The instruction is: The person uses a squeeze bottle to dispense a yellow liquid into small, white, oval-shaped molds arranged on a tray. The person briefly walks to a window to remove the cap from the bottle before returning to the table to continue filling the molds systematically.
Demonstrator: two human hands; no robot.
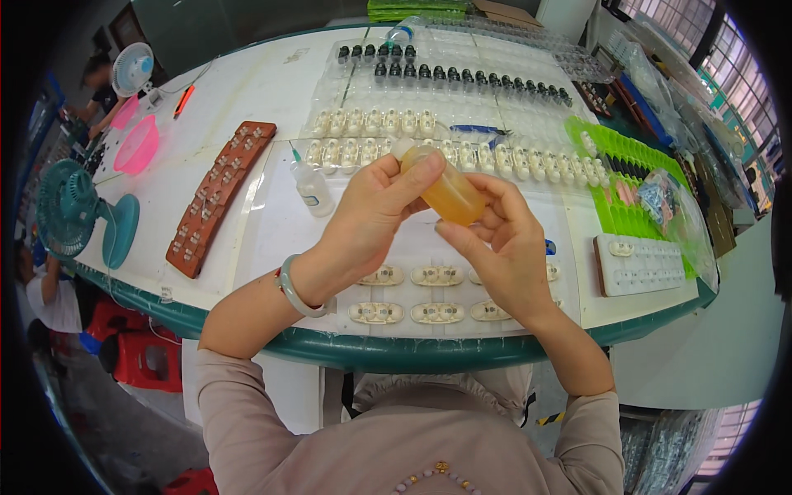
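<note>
Over the middle of the table I hold a soft plastic bottle of amber liquid, tilted, its pale top toward the upper left. My left hand is closed round the upper part, thumb along its side. The fingers of my right hand are curled about the lower end. Just left of my left hand stands a clear needle-tip bottle. Below both hands, cream oval casings lie in two rows near the table edge; my right hand hides some of them.
Clear trays beyond hold rows of cream casings and black parts, with blue-handled pliers between. A brown rack lies left, near a teal fan and pink basket. At right are a green rack and white block.
</note>
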